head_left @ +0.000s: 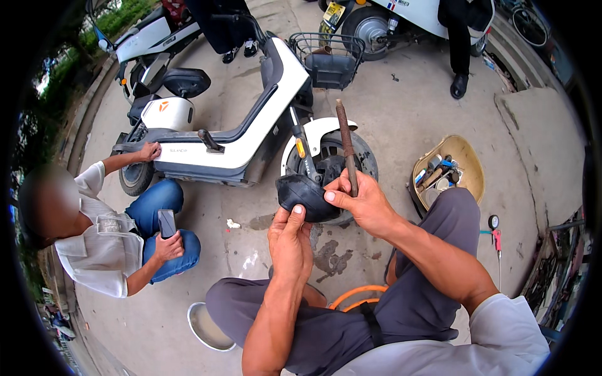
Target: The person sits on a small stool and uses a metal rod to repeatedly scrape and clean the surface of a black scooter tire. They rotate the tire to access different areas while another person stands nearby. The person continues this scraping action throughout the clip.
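"What was the one in the grey trousers busy with?"

"A black rubber piece, part of an inner tube, I'd guess. It was up between the two hands, just in front of the front wheel of that white scooter. I couldn't tell whether it was joined to the wheel."

"And the hands?"

"The left hand pinched its lower edge, thumb on top. The right hand pressed a thumb to its right end and also gripped a rusty brown rod, which pointed upward."

"Which step was that?"

"Checking or readying the rubber, I reckoned. The next move seemed to call for a taut, steady hold on the left and the rod under good control on the right."

"What were they working over?"

"Concrete ground, blotched with dark stains. A cream basin of tools stood off to the right, with a pressure gauge beyond the knee. On the left, a crouching person held a phone and rested a hand on the scooter's rear. More scooters stood behind, and greenery ran along the left edge."
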Demonstrator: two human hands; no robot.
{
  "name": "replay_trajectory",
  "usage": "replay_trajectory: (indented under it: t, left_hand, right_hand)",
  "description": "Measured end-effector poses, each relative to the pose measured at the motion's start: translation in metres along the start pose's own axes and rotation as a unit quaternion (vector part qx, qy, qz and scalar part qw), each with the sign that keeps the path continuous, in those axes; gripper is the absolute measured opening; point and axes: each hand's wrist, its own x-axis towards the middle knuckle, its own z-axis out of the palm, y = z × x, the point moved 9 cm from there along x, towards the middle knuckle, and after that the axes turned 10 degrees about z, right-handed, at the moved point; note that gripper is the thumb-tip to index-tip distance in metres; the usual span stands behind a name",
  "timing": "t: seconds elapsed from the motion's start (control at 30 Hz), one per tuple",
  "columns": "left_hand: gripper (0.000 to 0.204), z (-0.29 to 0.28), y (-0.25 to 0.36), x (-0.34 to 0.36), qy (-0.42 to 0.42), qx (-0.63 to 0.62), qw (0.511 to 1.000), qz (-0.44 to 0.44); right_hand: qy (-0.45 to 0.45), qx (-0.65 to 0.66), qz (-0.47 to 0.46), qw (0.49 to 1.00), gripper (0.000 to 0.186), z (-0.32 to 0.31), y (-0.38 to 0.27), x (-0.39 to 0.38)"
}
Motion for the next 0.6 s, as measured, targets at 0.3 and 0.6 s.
replay_trajectory:
  t: [0.3,0.6]
  left_hand:
    - [0.037,-0.052,-0.046,-0.047,0.071,0.083,0.993,-0.038]
    - [0.037,-0.102,-0.024,-0.046,0.105,0.031,0.994,-0.007]
  right_hand:
    - [-0.002,-0.051,0.119,0.992,0.036,-0.003,0.083,-0.014]
    - [0.208,-0.41,0.045,0.887,0.049,-0.068,0.1,0.032]
